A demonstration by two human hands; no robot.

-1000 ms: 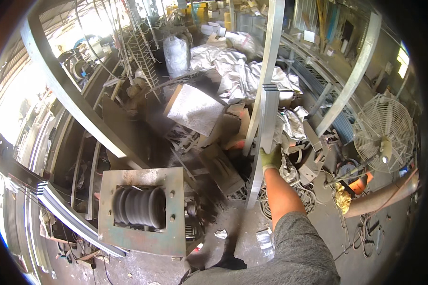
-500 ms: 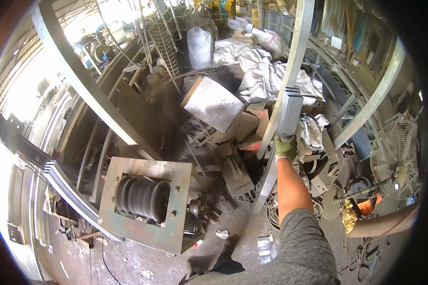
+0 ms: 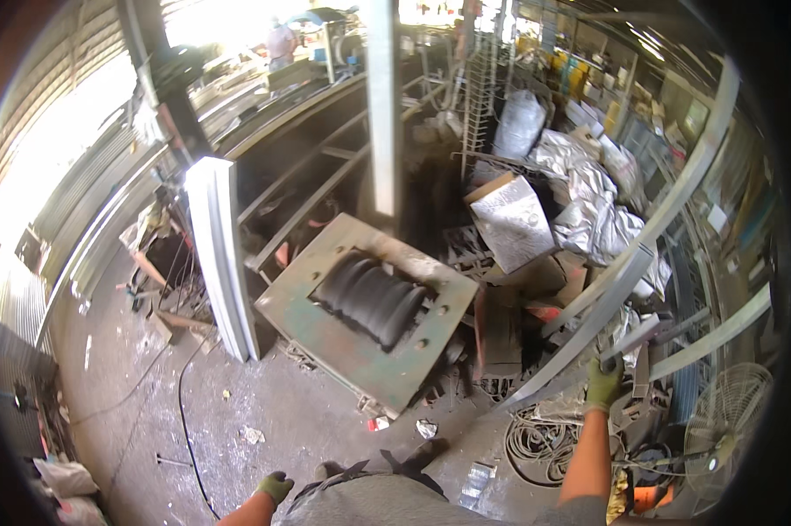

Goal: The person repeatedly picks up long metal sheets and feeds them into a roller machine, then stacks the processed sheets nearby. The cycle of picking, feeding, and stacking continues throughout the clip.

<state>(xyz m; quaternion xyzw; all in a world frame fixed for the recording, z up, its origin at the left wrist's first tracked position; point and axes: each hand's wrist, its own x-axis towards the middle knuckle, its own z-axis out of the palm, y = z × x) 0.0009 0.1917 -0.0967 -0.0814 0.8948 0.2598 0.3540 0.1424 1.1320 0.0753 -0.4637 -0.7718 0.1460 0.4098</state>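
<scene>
My right hand, in a green work glove, is closed round the near end of a short grey metal profile at the right. A long grey metal channel slants just left of that hand. My left hand, also gloved, hangs low by my body with nothing in it; its fingers look loosely bent and a little apart. Before me stands a worn metal machine with a square top plate and black ridged rollers in its opening. A bundle of shiny metal channels rests left of it, upright or slanted.
A steel post rises behind the machine. Coiled cable and a wire-guard fan are at the lower right. Silver sacks and a white-topped box lie beyond. A black cable crosses the floor at left.
My view has swung left, so the machine and sacks sit farther right. My left hand has come into view. My right hand is lower, and the profile at it points more sideways.
</scene>
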